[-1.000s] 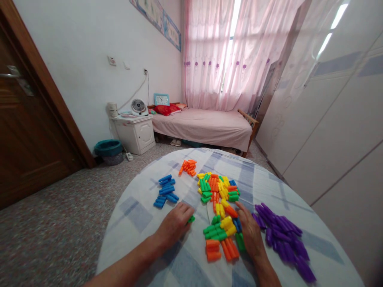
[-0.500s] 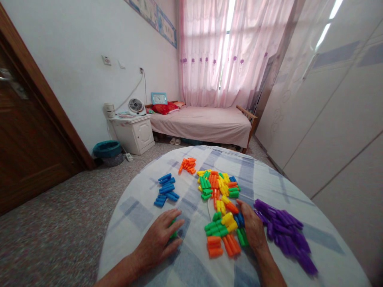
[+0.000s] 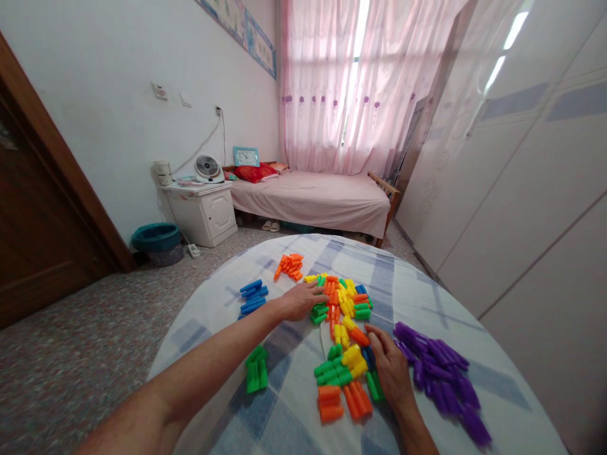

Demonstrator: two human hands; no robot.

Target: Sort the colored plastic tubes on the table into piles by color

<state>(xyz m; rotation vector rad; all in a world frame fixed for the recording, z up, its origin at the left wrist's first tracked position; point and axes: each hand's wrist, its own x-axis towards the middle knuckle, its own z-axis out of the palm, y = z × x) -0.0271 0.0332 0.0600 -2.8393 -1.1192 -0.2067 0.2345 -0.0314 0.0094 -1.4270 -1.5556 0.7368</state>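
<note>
My left hand (image 3: 301,302) reaches forward with fingers stretched out over the green pieces (image 3: 320,311) at the left edge of the far mixed pile. Its fingertips come close to the orange pieces (image 3: 332,294); whether they touch is hard to tell. My right hand (image 3: 391,366) rests at the right side of the near group, fingers loosely extended beside dark blue pieces (image 3: 368,357) and green ones (image 3: 374,385). All are small plastic bullet-shaped pieces. Yellow pieces (image 3: 354,360) and orange pieces (image 3: 357,400) lie left of that hand. A separate green cluster (image 3: 257,371) lies near my left forearm.
A purple heap (image 3: 443,373) lies on the right of the cloth-covered round table (image 3: 294,411). Blue pieces (image 3: 253,297), partly behind my left arm, and an orange heap (image 3: 289,266) are at the far left. Beyond stand a bed (image 3: 322,196) and a white cabinet (image 3: 208,215).
My left hand has left the green cluster at the left and moved forward and right to the far pile. The green cluster now lies uncovered. My right hand stays nearly in place.
</note>
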